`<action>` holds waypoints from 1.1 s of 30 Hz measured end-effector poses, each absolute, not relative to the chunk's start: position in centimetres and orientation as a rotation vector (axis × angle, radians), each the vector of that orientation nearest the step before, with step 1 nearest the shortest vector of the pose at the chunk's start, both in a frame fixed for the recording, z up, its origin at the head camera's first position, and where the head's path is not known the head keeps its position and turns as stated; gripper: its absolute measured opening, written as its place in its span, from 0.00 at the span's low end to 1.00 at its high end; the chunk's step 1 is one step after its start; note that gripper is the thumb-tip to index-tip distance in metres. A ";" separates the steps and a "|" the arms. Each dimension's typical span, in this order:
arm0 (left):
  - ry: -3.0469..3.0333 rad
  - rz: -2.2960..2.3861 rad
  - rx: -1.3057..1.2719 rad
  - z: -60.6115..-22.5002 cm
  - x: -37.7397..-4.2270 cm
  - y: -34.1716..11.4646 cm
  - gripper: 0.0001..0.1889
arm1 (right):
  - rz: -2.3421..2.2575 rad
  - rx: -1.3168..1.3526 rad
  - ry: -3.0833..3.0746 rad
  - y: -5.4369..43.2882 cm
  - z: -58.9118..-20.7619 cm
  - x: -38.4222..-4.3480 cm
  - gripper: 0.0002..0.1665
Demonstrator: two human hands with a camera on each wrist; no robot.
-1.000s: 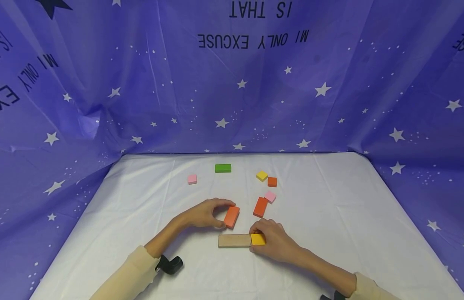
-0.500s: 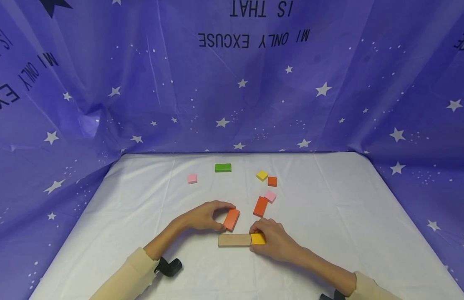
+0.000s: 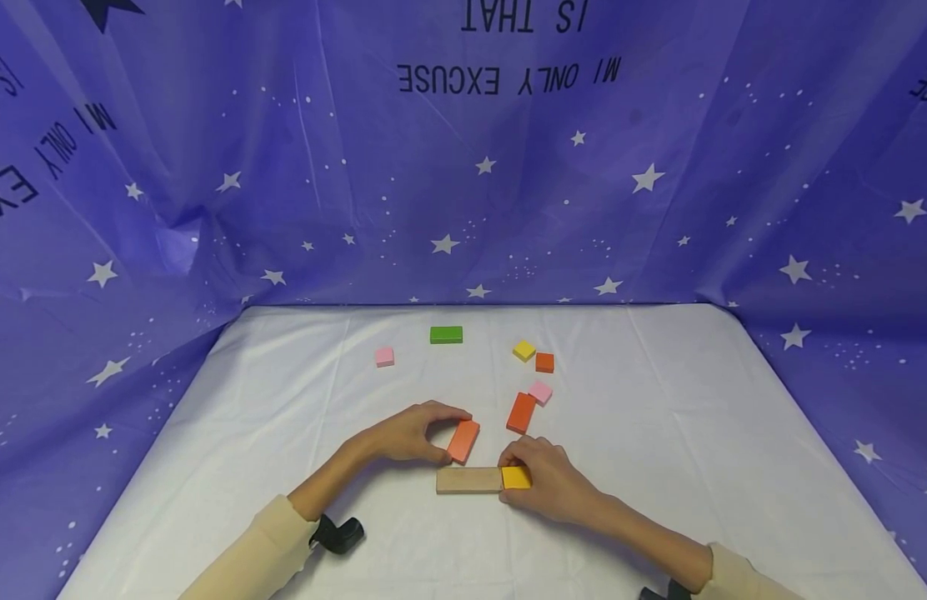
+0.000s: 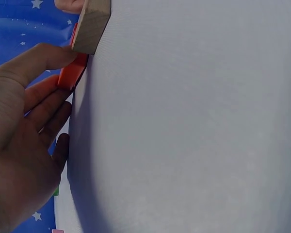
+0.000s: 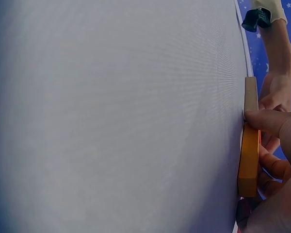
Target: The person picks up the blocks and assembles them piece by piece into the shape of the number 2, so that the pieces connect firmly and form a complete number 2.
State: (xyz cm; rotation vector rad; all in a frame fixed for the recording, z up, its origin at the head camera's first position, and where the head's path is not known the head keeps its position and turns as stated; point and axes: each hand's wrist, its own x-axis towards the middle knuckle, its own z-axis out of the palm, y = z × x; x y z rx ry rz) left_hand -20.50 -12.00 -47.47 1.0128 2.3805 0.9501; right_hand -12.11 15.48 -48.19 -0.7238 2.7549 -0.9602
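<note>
My left hand holds an orange-red rectangular block between thumb and fingertips. That block lies at a slant just beyond a plain wooden plank-like block. With thumb and fingers, my right hand grips a yellow block, set end to end with the wooden one. In the left wrist view, the wooden block partly covers the orange-red block. The right wrist view shows the yellow block standing low on the white cloth, with my thumb near its joint with the wooden block.
Beyond my hands lie a second orange-red block touching a pink block, a small orange block beside a yellow one, a green block and another pink block. A purple starry curtain encloses the white table.
My left hand has drawn the orange-red block slightly nearer, toward the wooden block. My right hand stays in place on the yellow block.
</note>
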 end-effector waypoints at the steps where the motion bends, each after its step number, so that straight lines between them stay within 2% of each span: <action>1: 2.382 0.946 1.013 -47.4 -20.5 -12.0 0.34 | -0.961 -0.725 2.754 15.5 -48.2 -12.1 0.17; 33: 2.345 0.926 1.026 -47.4 -20.4 -12.0 0.34 | -0.962 -0.718 2.747 15.4 -48.2 -12.1 0.17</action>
